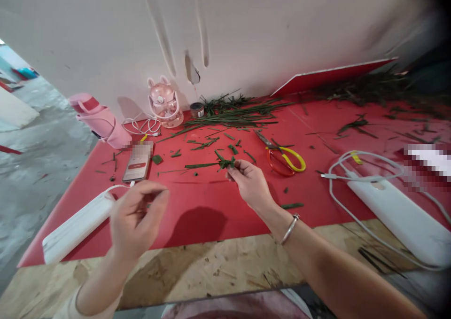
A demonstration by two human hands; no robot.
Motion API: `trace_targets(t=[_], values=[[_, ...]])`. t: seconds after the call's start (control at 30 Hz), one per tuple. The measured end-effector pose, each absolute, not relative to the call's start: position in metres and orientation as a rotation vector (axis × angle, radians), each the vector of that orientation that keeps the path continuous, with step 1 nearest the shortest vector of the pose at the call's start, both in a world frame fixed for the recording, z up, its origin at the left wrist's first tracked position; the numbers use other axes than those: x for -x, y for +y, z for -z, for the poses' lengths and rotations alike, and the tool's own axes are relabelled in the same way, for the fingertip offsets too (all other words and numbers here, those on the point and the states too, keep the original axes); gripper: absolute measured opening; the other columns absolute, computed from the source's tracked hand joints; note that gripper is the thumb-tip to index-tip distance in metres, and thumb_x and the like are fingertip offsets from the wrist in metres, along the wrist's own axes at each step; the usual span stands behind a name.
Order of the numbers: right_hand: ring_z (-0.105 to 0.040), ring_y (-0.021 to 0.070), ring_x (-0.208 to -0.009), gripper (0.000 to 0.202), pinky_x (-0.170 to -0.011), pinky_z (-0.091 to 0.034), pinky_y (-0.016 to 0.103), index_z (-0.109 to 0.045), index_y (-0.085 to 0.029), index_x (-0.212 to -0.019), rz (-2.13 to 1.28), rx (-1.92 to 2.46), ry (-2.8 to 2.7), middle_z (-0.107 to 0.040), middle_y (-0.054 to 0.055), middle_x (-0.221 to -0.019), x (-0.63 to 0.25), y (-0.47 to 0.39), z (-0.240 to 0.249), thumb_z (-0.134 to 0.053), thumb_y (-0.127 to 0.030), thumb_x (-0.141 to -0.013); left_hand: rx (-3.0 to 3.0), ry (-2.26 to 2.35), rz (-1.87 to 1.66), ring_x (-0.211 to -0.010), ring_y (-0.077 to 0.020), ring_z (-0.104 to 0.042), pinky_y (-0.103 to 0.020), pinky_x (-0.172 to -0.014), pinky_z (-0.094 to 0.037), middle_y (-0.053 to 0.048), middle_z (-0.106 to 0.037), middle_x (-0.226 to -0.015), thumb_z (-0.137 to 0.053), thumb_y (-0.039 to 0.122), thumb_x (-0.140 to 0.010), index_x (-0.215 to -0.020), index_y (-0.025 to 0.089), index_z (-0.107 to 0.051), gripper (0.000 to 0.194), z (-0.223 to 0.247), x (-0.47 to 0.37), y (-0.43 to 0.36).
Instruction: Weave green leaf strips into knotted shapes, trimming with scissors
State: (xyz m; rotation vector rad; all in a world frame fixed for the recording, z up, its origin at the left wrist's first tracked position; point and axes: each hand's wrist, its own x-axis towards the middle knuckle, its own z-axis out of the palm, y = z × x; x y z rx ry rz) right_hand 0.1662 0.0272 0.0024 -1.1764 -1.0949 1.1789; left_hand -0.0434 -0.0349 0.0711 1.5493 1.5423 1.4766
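My right hand point(252, 185), a bangle on its wrist, pinches a small knotted piece of green leaf strips point(225, 162) above the red tabletop. One flat strip point(201, 166) juts from the piece to the left. My left hand point(139, 218) is raised nearer to me on the left, thumb and fingers drawn together. Whether a thin strand lies between its fingertips I cannot make out. Scissors point(282, 155) with one red and one yellow handle lie beyond my right hand, blades pointing away. Cut leaf scraps point(204, 143) are scattered around.
Long green strips point(236, 114) are piled by the wall, next to a small round tin point(197, 109). A pink clear bottle point(165, 105), a pink wrapped bottle point(100, 121) and a phone point(138, 161) stand or lie left. White bars point(79, 225) with cables flank both sides.
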Motion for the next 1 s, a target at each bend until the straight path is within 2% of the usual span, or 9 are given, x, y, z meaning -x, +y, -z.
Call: trace_targets(t=[0.07, 0.2, 0.3, 0.47, 0.6, 0.67, 0.8, 0.93, 1.0], values=[[-0.051, 0.0102, -0.057, 0.014, -0.058, -0.042, 0.022, -0.056, -0.017, -0.075, -1.13, 1.134, -1.072, -0.056, -0.001, -0.061, -0.164, 0.025, -0.004, -0.056, -0.031, -0.074, -1.491, 1.487, -1.245, -0.052, -0.0103, -0.053, -0.021, -0.051, -0.042, 0.0, -0.06, -0.063, -0.063, 0.025, -0.07, -0.08, 0.02, -0.064, 0.011, -0.061, 0.024, -0.031], [-0.053, 0.0113, -0.06, 0.015, -0.059, -0.043, 0.023, -0.058, -0.017, -0.076, -1.133, 1.121, -1.091, -0.057, -0.001, -0.062, -0.16, 0.023, -0.001, -0.057, -0.032, -0.073, -1.471, 1.341, -1.292, -0.078, -0.0149, -0.059, -0.023, -0.07, -0.047, -0.004, -0.065, -0.087, -0.063, 0.024, -0.071, -0.104, 0.023, -0.061, 0.033, -0.041, -0.022, -0.008], [-0.052, 0.0109, -0.058, 0.018, -0.057, -0.042, 0.022, -0.057, -0.017, -0.072, -1.19, 1.133, -1.083, -0.057, -0.001, -0.061, -0.16, 0.026, 0.004, -0.058, -0.034, -0.072, -1.626, 1.241, -1.269, -0.084, -0.0161, -0.058, -0.023, -0.072, -0.047, -0.006, -0.062, -0.092, -0.061, 0.024, -0.072, -0.09, 0.022, -0.067, 0.018, -0.032, -0.036, 0.005], [-0.05, 0.01, -0.053, 0.016, -0.053, -0.04, 0.022, -0.057, -0.016, -0.071, -1.251, 1.175, -1.013, -0.055, -0.002, -0.057, -0.161, 0.027, 0.003, -0.057, -0.032, -0.071, -1.783, 1.207, -1.404, -0.079, -0.0135, -0.058, -0.023, -0.067, -0.05, -0.008, -0.057, -0.102, -0.059, 0.022, -0.071, -0.104, 0.019, -0.059, 0.033, -0.022, -0.031, 0.012], [-0.049, 0.0094, -0.052, 0.015, -0.054, -0.039, 0.022, -0.058, -0.015, -0.071, -1.255, 1.186, -1.098, -0.055, -0.002, -0.057, -0.158, 0.022, -0.005, -0.057, -0.03, -0.072, -1.757, 1.391, -1.433, -0.069, -0.0106, -0.057, -0.019, -0.059, -0.047, -0.005, -0.06, -0.084, -0.058, 0.024, -0.073, -0.082, 0.017, -0.062, 0.012, -0.017, -0.029, 0.018], [-0.048, 0.0094, -0.052, 0.016, -0.053, -0.039, 0.022, -0.058, -0.015, -0.07, -1.254, 1.194, -1.131, -0.054, -0.002, -0.055, -0.157, 0.02, -0.007, -0.056, -0.03, -0.074, -1.616, 1.415, -1.418, -0.062, -0.0096, -0.056, -0.019, -0.057, -0.046, -0.003, -0.06, -0.072, -0.057, 0.025, -0.073, -0.077, 0.016, -0.061, 0.01, -0.016, -0.03, 0.021], [-0.049, 0.0098, -0.054, 0.015, -0.055, -0.04, 0.022, -0.059, -0.015, -0.073, -1.259, 1.152, -1.179, -0.055, -0.002, -0.057, -0.157, 0.018, -0.006, -0.054, -0.029, -0.076, -1.179, 1.295, -1.393, -0.052, -0.0081, -0.054, -0.02, -0.054, -0.045, 0.002, -0.056, -0.059, -0.059, 0.024, -0.071, -0.08, 0.015, -0.055, 0.013, -0.015, -0.031, 0.026], [-0.051, 0.0105, -0.056, 0.014, -0.058, -0.041, 0.024, -0.059, -0.016, -0.076, -1.218, 1.12, -1.165, -0.056, -0.001, -0.059, -0.157, 0.018, -0.003, -0.055, -0.029, -0.076, -0.831, 1.124, -1.393, -0.05, -0.0063, -0.053, -0.019, -0.054, -0.045, 0.007, -0.051, -0.056, -0.065, 0.021, -0.065, -0.096, 0.016, -0.051, 0.035, -0.017, -0.032, 0.024], [-0.051, 0.0108, -0.056, 0.014, -0.058, -0.042, 0.024, -0.059, -0.016, -0.077, -1.201, 1.12, -1.155, -0.056, -0.001, -0.059, -0.157, 0.019, -0.002, -0.055, -0.029, -0.075, -0.727, 1.077, -1.369, -0.051, -0.0056, -0.053, -0.018, -0.054, -0.044, 0.006, -0.052, -0.057, -0.067, 0.02, -0.063, -0.095, 0.015, -0.052, 0.036, -0.019, -0.032, 0.023]])
